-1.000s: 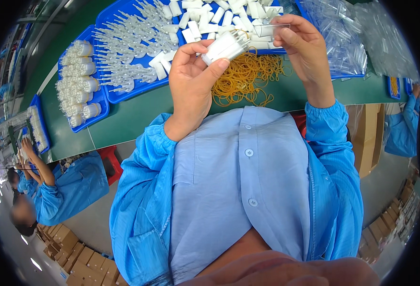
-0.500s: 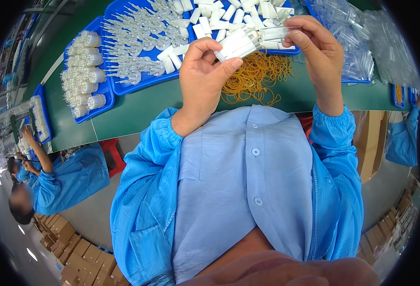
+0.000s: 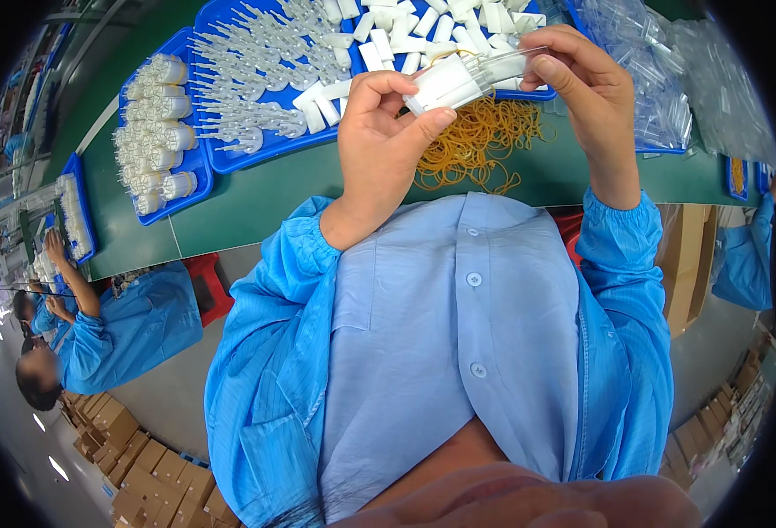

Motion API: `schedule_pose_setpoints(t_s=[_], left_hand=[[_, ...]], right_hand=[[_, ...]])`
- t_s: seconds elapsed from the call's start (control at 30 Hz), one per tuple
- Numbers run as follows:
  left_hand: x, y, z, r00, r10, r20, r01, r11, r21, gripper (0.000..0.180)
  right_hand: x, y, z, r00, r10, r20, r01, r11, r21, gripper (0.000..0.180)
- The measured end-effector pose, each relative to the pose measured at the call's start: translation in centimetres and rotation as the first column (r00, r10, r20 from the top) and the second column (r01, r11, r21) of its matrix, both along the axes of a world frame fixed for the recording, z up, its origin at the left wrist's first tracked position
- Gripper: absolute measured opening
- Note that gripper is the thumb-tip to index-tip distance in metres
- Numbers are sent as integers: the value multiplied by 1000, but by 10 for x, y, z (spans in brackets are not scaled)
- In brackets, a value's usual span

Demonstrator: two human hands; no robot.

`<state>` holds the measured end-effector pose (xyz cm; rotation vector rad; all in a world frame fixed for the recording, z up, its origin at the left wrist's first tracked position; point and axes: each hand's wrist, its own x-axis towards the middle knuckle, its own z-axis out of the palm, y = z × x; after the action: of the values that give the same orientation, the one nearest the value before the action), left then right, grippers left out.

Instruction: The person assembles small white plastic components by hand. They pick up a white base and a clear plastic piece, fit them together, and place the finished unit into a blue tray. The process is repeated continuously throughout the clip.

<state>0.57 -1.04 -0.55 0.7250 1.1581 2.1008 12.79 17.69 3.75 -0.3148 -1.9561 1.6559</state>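
Note:
My left hand is closed round a bundle of white plastic pieces, thumb below and fingers above. Thin clear tips stick out of its right end. A thin orange rubber band loops at the bundle's upper edge; how far round it goes I cannot tell. To the right, my right hand pinches a clear, thin plastic piece between thumb and fingers, at the bundle's tips. Whether it touches the tips is unclear. Below the bundle lies a heap of orange rubber bands on the green table.
Blue trays hold white blocks, clear stemmed parts and banded white bundles. Clear plastic pieces and bags lie at the right. A co-worker in blue sits at the left, near a red stool.
The bundle has moved slightly right and tilted, its right end raised. A rubber band now shows at its upper edge. The right hand has stayed nearly in place, still pinching the clear piece.

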Motion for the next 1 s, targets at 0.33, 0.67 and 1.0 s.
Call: schedule_pose_setpoints(t_s=[0.33,0.67,1.0], left_hand=[[3,2,0,1000,23,18,-24,999,39,34],[2,2,3,998,-28,56,27,999,25,33],[0,5,2,999,35,31,-32,997,-71,24]], right_hand=[[-3,-1,-3,992,121,-33,-121,992,-22,22],[-4,-3,-10,984,146,-103,-155,985,-81,24],[-5,-9,-6,978,178,-107,-184,982,-50,23]])
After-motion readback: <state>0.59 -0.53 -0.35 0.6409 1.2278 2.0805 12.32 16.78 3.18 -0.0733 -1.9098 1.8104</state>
